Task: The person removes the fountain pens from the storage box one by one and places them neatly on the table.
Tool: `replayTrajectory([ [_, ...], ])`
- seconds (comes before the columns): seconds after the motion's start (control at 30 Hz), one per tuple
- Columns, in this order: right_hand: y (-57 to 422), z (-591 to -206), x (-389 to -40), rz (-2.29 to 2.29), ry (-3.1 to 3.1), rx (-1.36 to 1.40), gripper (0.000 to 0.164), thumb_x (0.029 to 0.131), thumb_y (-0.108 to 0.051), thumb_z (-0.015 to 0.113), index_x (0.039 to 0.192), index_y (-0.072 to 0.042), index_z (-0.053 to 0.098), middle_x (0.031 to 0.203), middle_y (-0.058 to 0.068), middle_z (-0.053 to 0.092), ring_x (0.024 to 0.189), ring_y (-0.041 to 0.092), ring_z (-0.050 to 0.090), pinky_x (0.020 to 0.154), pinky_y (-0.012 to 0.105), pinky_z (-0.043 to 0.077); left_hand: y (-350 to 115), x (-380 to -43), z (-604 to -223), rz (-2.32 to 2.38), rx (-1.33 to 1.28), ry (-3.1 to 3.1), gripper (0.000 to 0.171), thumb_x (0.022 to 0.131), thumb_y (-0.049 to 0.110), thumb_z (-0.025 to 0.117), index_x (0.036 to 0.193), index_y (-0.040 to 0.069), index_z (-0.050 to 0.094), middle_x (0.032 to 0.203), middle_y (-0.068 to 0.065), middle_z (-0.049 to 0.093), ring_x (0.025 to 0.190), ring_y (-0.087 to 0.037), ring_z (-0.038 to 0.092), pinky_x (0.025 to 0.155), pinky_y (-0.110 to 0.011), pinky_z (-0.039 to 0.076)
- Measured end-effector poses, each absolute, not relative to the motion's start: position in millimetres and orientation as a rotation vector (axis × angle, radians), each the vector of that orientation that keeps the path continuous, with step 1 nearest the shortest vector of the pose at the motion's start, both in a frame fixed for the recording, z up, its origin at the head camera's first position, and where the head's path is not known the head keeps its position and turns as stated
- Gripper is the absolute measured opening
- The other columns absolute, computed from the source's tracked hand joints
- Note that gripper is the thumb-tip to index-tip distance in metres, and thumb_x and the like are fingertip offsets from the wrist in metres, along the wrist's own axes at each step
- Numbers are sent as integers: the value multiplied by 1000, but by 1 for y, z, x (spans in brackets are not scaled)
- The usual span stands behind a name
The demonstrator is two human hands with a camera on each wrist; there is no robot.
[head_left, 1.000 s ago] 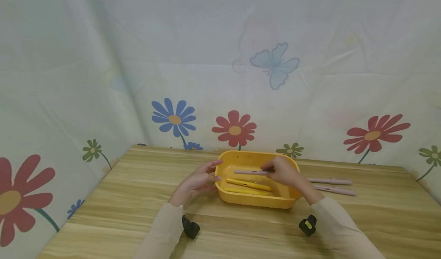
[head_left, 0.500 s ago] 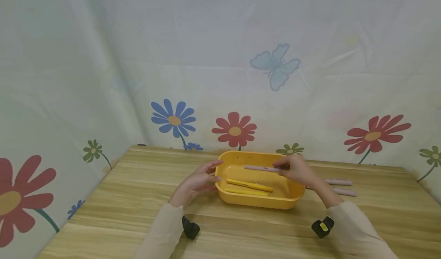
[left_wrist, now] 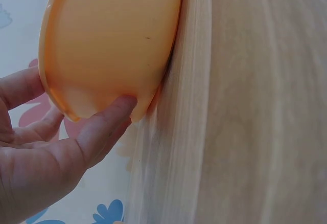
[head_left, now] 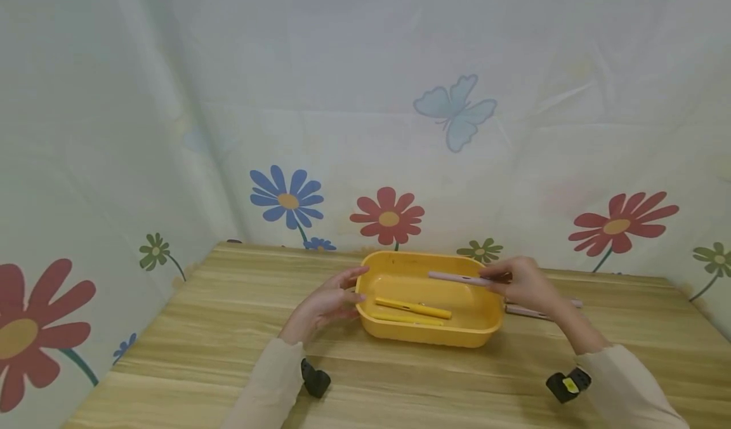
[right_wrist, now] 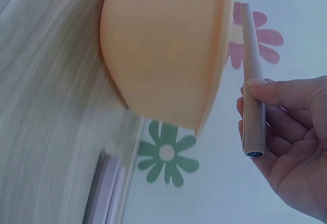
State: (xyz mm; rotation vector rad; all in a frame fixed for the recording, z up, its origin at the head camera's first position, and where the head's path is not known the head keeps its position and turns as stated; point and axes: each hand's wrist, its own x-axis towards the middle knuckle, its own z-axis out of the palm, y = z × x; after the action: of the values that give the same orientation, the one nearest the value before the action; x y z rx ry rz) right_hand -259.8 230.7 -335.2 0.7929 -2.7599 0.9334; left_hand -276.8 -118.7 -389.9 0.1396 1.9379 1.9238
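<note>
My right hand (head_left: 525, 283) pinches a pale pink pen (head_left: 457, 278) between thumb and fingers, over the right end of a yellow plastic tub (head_left: 431, 337). In the right wrist view, the pen (right_wrist: 252, 70) stands clear of the tub's rim. Two yellow pens lie inside the tub, the upper pen (head_left: 411, 306) with a clip and the lower pen (head_left: 405, 319) near the front wall. At the tub's left end, my left hand (head_left: 328, 302) rests with spread fingers against the outer wall and rim, as the left wrist view also shows.
Two more pale pink pens (head_left: 528, 312) lie on the wooden table (head_left: 422, 384) right of the tub, partly hidden behind my right hand and wrist. A flower-printed cloth (head_left: 320, 131) hangs along the table's back edge.
My right hand has moved right with the pink pen, from over the tub's middle to its right end. The left hand, the tub and the yellow pens have barely moved.
</note>
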Motion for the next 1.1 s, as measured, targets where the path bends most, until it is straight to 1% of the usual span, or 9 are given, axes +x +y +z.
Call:
replayTrajectory([
  [0.27, 256, -335, -250, 992, -2783, 751, 24, 79, 2, 65, 102, 8, 66, 91, 15, 68, 76, 18, 64, 63, 26, 54, -121, -275, -393, 1888, 148, 1980, 61, 84, -1, 55, 140, 14, 36, 144, -19, 26, 119, -36, 42, 90, -48, 44],
  [0.4, 270, -337, -245, 967, -2789, 721, 24, 79, 1, 66, 102, 7, 66, 90, 13, 68, 76, 14, 63, 64, 25, 54, -122, -274, -392, 1900, 158, 1964, 61, 84, -2, 55, 140, 14, 35, 144, -19, 25, 120, -37, 41, 92, -49, 43],
  [0.53, 284, -340, -240, 919, -2789, 686, 23, 78, 0, 67, 100, 6, 67, 89, 12, 69, 75, 10, 63, 64, 23, 53, -122, -274, -392, 1896, 155, 1971, 61, 84, -2, 55, 140, 14, 35, 145, -19, 26, 120, -37, 42, 91, -48, 44],
  [0.73, 303, -346, -235, 866, -2759, 671, 23, 76, 0, 68, 98, 7, 67, 89, 14, 69, 75, 4, 62, 63, 21, 53, -121, -274, -391, 1898, 139, 1960, 61, 84, -2, 54, 140, 14, 35, 145, -19, 25, 119, -36, 42, 91, -47, 44],
  [0.87, 315, -350, -233, 887, -2730, 673, 23, 74, 2, 69, 96, 9, 66, 87, 16, 68, 73, 1, 61, 60, 22, 53, -121, -274, -391, 1894, 133, 1962, 61, 84, -2, 54, 140, 14, 35, 145, -19, 25, 119, -37, 41, 91, -47, 43],
  [0.93, 321, -353, -233, 893, -2734, 660, 24, 75, 1, 70, 96, 10, 66, 87, 17, 68, 72, -1, 60, 59, 21, 52, -120, -274, -390, 1890, 126, 1971, 62, 84, -2, 55, 140, 14, 35, 145, -18, 25, 120, -36, 41, 91, -46, 44],
  [1.1, 335, -358, -231, 896, -2797, 599, 27, 78, -5, 69, 100, 11, 65, 90, 18, 67, 74, 1, 61, 59, 20, 51, -119, -274, -389, 1913, 132, 1942, 62, 84, -3, 54, 141, 13, 34, 145, -19, 25, 118, -35, 43, 91, -46, 45],
])
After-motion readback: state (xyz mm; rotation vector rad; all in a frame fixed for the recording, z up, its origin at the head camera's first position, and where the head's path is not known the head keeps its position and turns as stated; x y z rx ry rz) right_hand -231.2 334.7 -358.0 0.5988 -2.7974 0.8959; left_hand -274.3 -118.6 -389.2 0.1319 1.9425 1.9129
